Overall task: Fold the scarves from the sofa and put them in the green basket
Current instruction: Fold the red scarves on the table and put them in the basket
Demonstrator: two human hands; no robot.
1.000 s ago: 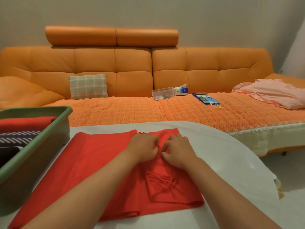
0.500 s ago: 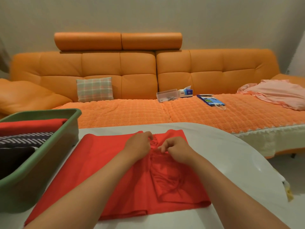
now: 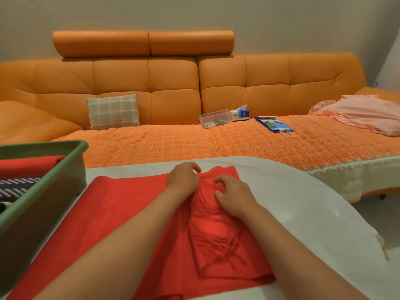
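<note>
A red scarf (image 3: 121, 215) lies spread on the white table (image 3: 303, 204), with a narrower folded layer and its fringe strands (image 3: 216, 241) on top at the right. My left hand (image 3: 184, 179) sits at the scarf's far edge, fingers curled into the bunched fabric. Just to the right, my right hand (image 3: 234, 197) rests on the folded layer, its thumb and curled forefinger holding a ridge of cloth. The green basket (image 3: 45, 198) stands at the table's left and holds a folded red scarf (image 3: 28, 165) and a dark striped scarf (image 3: 17, 187).
Behind the table runs the orange sofa (image 3: 173, 87) with a plaid cushion (image 3: 113, 111), a clear plastic box (image 3: 214, 119), a tissue box (image 3: 240, 114), a blue paper bag (image 3: 275, 125) and a pink cloth (image 3: 363, 114). The table's rounded edge falls away at the right.
Both hands have slid from the middle of the fold toward the scarf's far edge and parted a little. The folded layer lies flatter. The view has shifted slightly.
</note>
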